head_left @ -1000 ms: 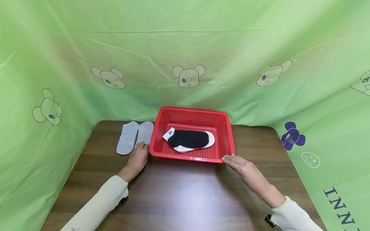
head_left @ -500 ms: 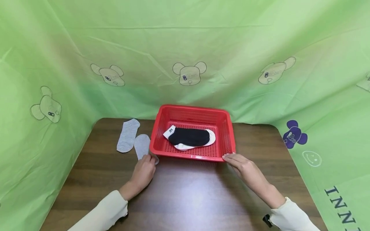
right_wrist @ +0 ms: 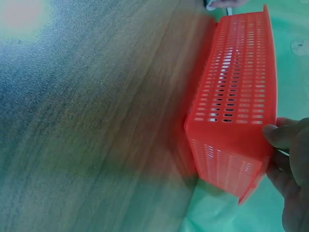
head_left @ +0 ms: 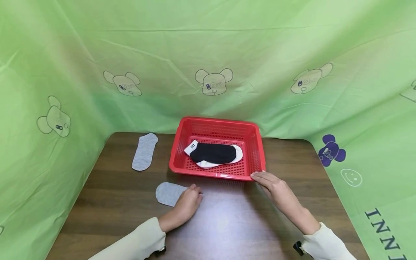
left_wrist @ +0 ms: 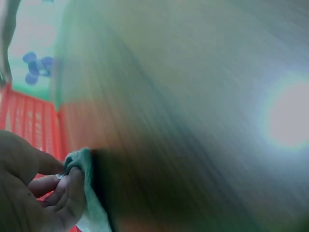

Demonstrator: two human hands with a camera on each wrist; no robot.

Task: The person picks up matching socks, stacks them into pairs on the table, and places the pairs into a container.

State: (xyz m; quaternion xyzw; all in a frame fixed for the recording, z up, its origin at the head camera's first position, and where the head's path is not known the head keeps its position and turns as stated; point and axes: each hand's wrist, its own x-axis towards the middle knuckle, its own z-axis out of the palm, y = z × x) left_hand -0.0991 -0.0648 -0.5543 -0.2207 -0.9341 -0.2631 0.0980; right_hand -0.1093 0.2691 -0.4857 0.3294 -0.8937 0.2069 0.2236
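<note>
My left hand pinches the cuff end of a grey ankle sock, which stretches out to the left in front of the basket. In the left wrist view the sock's fabric is bunched between thumb and fingers. A second grey sock lies flat at the back left of the table. My right hand grips the front right corner of the red plastic basket, thumb outside the rim in the right wrist view. Inside the basket lie a black sock and white socks, overlapping.
The brown wooden table is bounded at the back and sides by a green curtain printed with bear heads. The basket stands at the table's back edge, close to the curtain.
My left hand has pulled one grey sock from beside the basket toward me and to the right, turning it sideways. The right hand stays on the basket corner.
</note>
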